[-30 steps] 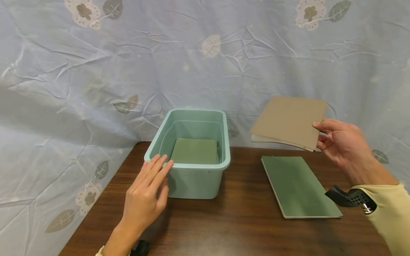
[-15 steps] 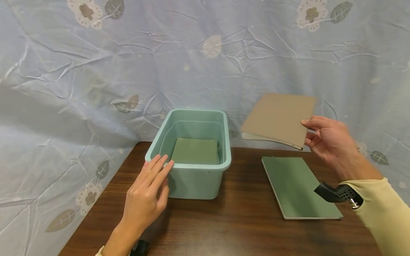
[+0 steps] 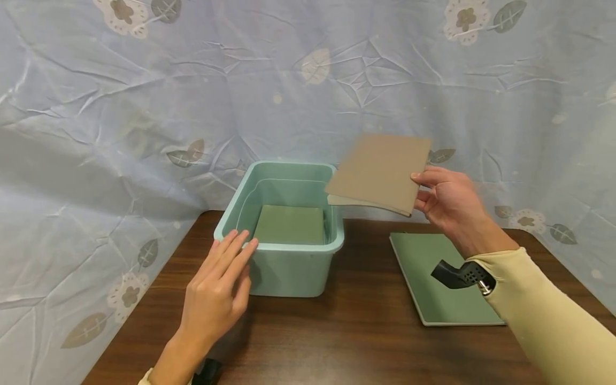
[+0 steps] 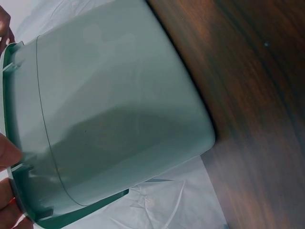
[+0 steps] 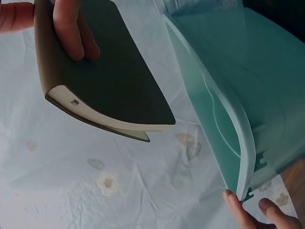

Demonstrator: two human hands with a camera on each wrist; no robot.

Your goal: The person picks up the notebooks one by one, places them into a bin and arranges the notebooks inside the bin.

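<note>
Pinches a tan notebook with the right hand, near a teal bin. Rests the left hand straight-fingered on its rim.

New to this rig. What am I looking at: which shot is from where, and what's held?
No machine: just a person working bare-handed. The wide picture comes from a camera on the head, looking forward and down. The other two come from the wrists: the left mostly sees the outside of a teal bin; the right sees the held book from underneath.

The right hand holds that tan book in the air. The left hand rests on the bin's near rim.

The bin stands on a wooden table, one green book inside, another lying to its right.
</note>
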